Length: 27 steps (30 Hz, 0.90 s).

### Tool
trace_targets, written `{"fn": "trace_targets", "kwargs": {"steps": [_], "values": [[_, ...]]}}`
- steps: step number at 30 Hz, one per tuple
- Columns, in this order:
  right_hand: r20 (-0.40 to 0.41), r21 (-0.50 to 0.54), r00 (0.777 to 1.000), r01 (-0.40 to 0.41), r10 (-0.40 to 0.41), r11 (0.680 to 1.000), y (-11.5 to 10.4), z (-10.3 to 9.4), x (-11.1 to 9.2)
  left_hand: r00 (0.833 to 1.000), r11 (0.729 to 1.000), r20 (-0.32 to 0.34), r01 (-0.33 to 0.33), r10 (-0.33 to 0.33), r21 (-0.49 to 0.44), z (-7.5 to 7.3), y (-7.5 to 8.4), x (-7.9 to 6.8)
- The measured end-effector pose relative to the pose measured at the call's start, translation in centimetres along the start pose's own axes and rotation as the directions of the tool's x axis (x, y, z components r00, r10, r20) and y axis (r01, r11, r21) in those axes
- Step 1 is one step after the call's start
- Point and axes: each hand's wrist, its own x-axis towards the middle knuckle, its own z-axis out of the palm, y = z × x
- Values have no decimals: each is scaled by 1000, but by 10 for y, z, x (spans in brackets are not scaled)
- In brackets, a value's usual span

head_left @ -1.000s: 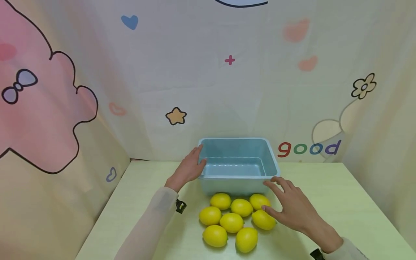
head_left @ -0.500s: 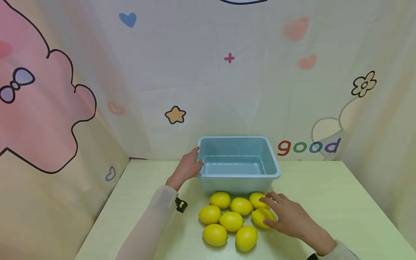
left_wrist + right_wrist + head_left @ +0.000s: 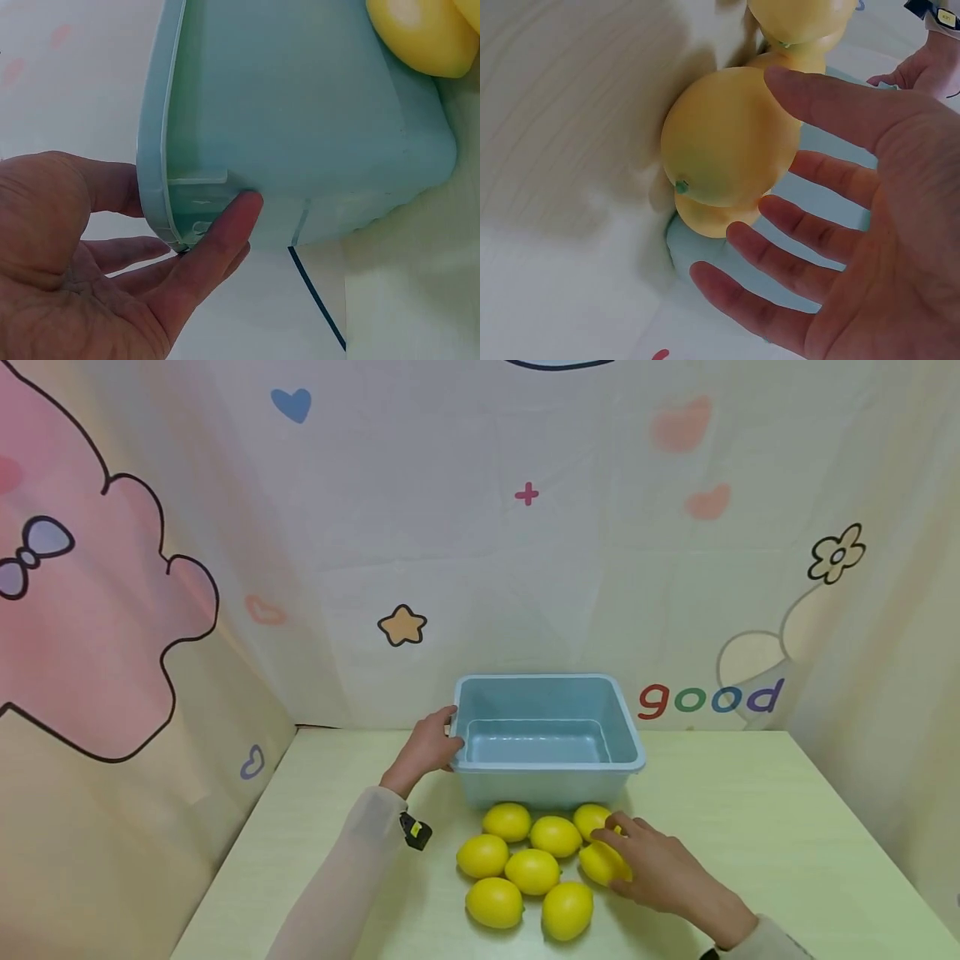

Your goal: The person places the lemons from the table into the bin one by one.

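Off-white left sleeve and right sleeve, left hand and right hand bare.
The left sleeve reaches the wrist, its cloth plain; beside the cuff sits a small black block with a yellow patch. Of the right sleeve only the end shows, with the edge of a black piece beside it.

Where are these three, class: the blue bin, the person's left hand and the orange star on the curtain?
Blue bin [image 3: 546,787]: head view, front outer wall.
Left hand [image 3: 428,746]: head view, back of the hand.
Orange star [image 3: 402,625]: head view, middle of the printed shape.
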Motion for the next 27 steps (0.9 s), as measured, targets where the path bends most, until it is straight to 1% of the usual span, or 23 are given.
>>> {"fn": "trace_targets", "kwargs": {"steps": [4,9,14,19,23,27], "values": [[14,9,1000,6,-6,1000,-1,3,3,1000,1000,1,17,-17,-12,-1,0,1],[70,38,997,-20,18,999,-3,7,3,999,998,12,49,-48,-37,-2,1,0],[84,73,996,-13,7,997,-3,11,1,997,994,31,67,-65,-81,-4,2,1],[108,98,994,-24,13,995,-2,20,1,996,992,50,78,-73,-104,-6,3,2],[128,90,992,-28,16,996,-4,27,2,996,992,47,86,-82,-93,-5,1,2],[109,67,994,-29,21,997,-5,28,3,996,993,46,78,-75,-86,-6,1,2]]}}
